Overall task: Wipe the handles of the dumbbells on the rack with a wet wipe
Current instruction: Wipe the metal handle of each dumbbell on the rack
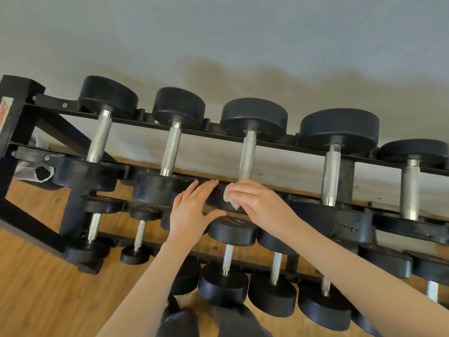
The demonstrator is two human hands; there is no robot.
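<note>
wet wipe (230, 200): small white crumpled sheet, pinched under the fingers of the right hand (255, 203), lying against the near black head of the third dumbbell (247, 155) on the top tier, just below the foot of that dumbbell's knurled handle.

third dumbbell handle: bright knurled steel, running up and away from the wipe to the far head; the wipe is not on it yet (it sits at the handle's lower end, on the head's rim).

right hand: fingers curled down over the wipe, gripping it; forearm comes in from the lower right.

left hand (192, 210): just left of the wipe, fingers straight and spread, palm flat against the same near head and the rail, holding nothing; it looks like a brace.

rack (21, 132): black steel frame, two tiers. left of the wipe on the top tier, two more dumbbells with bare handles; right of it, two larger ones. below the wipe, a lower tier of smaller dumbbells.

floor (36, 288): wood boards, under the rack.

step in hand, as judged: starting on the third top-tier handle. whether the neighbours are already wiped cannot be told.

next move calls for: sliding the wipe up onto the handle, wrapping it round the steel, and stroking along the full knurled length, with the left hand steadying the head.
</note>
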